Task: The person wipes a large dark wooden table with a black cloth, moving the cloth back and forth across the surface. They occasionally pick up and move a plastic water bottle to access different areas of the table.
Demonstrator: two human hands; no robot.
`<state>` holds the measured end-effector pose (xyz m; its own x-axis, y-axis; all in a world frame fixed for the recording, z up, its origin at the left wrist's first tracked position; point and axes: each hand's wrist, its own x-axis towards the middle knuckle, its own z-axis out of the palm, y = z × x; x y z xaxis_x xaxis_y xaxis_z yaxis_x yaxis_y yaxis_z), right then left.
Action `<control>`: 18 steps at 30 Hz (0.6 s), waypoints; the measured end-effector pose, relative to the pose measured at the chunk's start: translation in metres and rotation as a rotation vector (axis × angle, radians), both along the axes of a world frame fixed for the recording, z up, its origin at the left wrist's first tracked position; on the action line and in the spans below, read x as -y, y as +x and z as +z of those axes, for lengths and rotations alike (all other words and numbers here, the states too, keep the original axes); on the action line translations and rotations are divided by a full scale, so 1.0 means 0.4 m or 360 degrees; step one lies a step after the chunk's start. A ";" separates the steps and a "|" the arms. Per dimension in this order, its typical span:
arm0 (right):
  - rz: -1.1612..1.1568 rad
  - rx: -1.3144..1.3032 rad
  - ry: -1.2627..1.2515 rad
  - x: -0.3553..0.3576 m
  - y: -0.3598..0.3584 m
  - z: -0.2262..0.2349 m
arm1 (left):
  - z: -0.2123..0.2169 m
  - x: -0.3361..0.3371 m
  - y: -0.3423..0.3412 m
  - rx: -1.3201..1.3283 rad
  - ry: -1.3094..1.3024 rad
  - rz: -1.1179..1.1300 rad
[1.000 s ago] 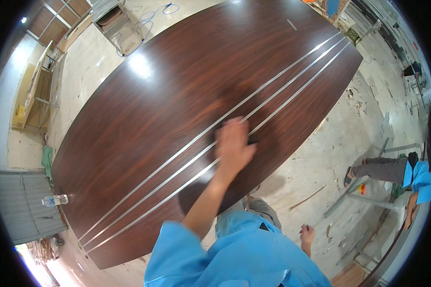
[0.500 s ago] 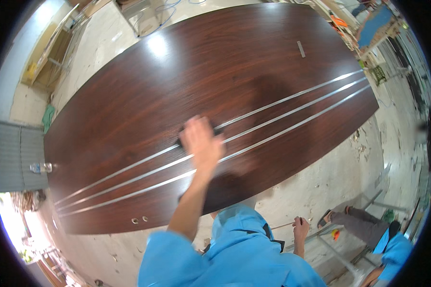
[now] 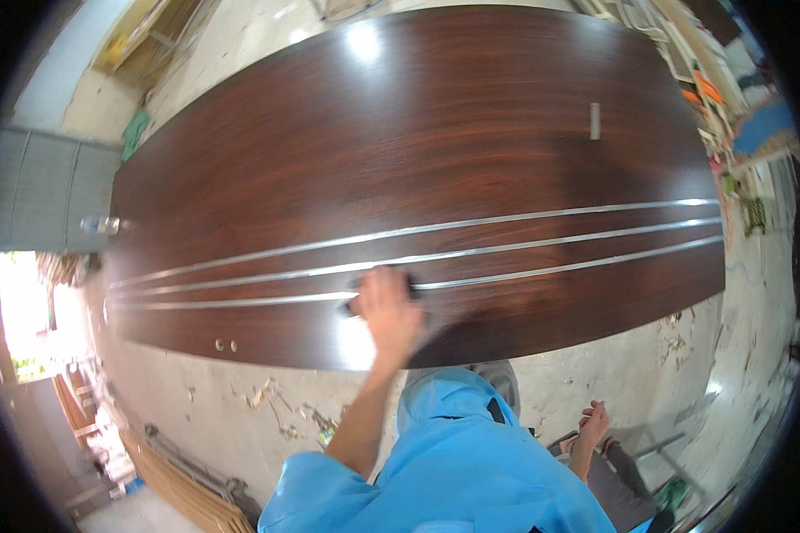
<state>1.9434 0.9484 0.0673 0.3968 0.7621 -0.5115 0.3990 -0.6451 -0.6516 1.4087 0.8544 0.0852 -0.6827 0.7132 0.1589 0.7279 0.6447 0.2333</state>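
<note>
A large dark-brown wood-grain panel (image 3: 373,169) lies flat before me, with three silvery strips running along its length: a far strip (image 3: 507,218), a middle strip (image 3: 542,242) and a near strip (image 3: 542,267). My left hand (image 3: 389,306), blurred by motion, presses a dark pad (image 3: 411,282) onto the panel across the near strip. The hand covers most of the pad, so its exact kind is hidden. My right hand (image 3: 593,421) hangs low at my right side, away from the panel, its fingers loosely bent with nothing visible in them.
A small flat grey piece (image 3: 595,122) lies on the panel's far right. Two small round holes (image 3: 227,345) are at its near left. A clear bottle (image 3: 100,225) is by the left end. Another person's dark trouser leg (image 3: 627,480) and wooden boards (image 3: 173,480) are nearby.
My left hand has moved the dark pad nearer to me, from the far strips to the near strip. The view has turned, so the strips now run more level. My right hand's fingers look looser.
</note>
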 end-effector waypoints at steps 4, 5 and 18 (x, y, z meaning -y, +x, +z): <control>0.0250 0.0079 -0.0231 -0.047 -0.012 -0.018 | 0.077 0.269 -0.257 -0.0228 -0.0104 0.1385; 0.0311 0.0022 -0.0223 -0.050 -0.009 -0.019 | 0.080 0.247 -0.296 -0.0087 -0.0109 0.1587; 0.0152 0.0116 0.0032 -0.197 0.031 0.073 | 0.128 -0.638 0.483 0.0190 0.0593 -0.1405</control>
